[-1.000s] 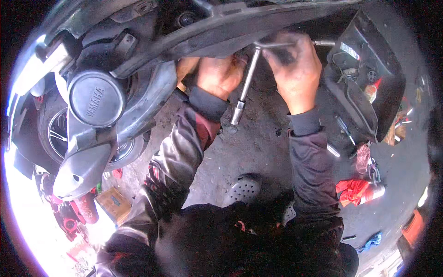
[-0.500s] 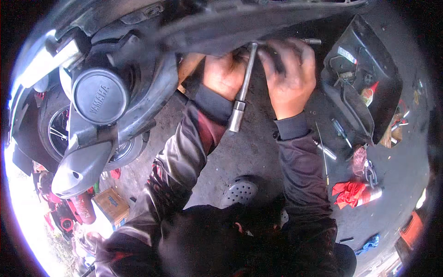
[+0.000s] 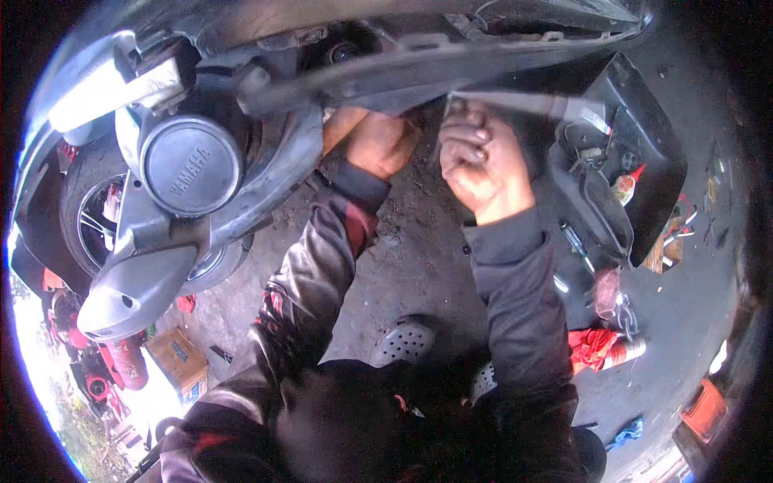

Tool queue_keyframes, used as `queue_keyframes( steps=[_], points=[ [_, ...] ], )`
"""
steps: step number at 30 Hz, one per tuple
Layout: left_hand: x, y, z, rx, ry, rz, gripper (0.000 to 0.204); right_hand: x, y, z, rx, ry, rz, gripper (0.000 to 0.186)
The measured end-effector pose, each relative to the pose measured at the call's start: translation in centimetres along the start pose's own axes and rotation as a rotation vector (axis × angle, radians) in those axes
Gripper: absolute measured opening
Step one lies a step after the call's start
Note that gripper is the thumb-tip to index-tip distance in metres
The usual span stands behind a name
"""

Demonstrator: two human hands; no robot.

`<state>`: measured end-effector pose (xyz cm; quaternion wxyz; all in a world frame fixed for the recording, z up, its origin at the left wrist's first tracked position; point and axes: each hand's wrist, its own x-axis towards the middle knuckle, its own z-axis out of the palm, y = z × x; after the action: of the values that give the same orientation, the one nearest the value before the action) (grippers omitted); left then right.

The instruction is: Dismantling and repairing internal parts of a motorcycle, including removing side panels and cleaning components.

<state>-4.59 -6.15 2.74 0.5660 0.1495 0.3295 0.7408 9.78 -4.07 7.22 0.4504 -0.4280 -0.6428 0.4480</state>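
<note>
A metal socket wrench [image 3: 531, 102] lies under the edge of a dark body panel [image 3: 378, 74] of a scooter; its arm is smeared by motion and reaches to the right. My right hand [image 3: 483, 161] is at the wrench's near end, fingers curled in tightly. My left hand [image 3: 382, 146] is beside it, bent up against the panel's underside by an orange-brown part [image 3: 345, 127]. Its fingers look closed, but their tips and whatever they grip are hidden. The scooter's round black cover [image 3: 191, 167] is left of my hands.
A black plastic tray-like panel [image 3: 644, 137] holding small parts stands on the right. Near it on the floor lie a screwdriver [image 3: 577, 246], a red cloth [image 3: 592, 348] and a blue rag [image 3: 626, 432]. A cardboard box [image 3: 177, 358] and a wheel [image 3: 95, 219] are on the left.
The wrench's socketed arm, which pointed down toward me, has swung away; a blurred arm now points right. My right hand's spread fingers have curled in, and the hand has moved slightly left.
</note>
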Motion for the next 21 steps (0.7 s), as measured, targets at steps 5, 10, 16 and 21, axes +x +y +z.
queue_keyframes(
  steps=[5, 10, 16, 21],
  points=[
    [-0.3, -0.6, 2.5, -0.194, -0.026, -0.011, 0.023, -1.0, 1.8, -1.7, -0.224, 0.024, 0.044, 0.023],
    [-0.5, -0.7, 2.0, 0.318, 0.044, 0.153, 0.024, -1.7, 1.9, -1.1, -0.405, 0.244, -0.583, 0.042],
    [0.2, -1.7, -0.2, 0.599, 0.098, 0.362, 0.017, 0.2, 1.4, 0.4, -0.252, 0.238, -0.520, 0.021],
    [-0.2, -0.7, 2.1, 0.041, -0.013, 0.053, 0.016, 2.9, 1.3, -2.2, 1.025, -0.396, 0.968, 0.029]
  ],
)
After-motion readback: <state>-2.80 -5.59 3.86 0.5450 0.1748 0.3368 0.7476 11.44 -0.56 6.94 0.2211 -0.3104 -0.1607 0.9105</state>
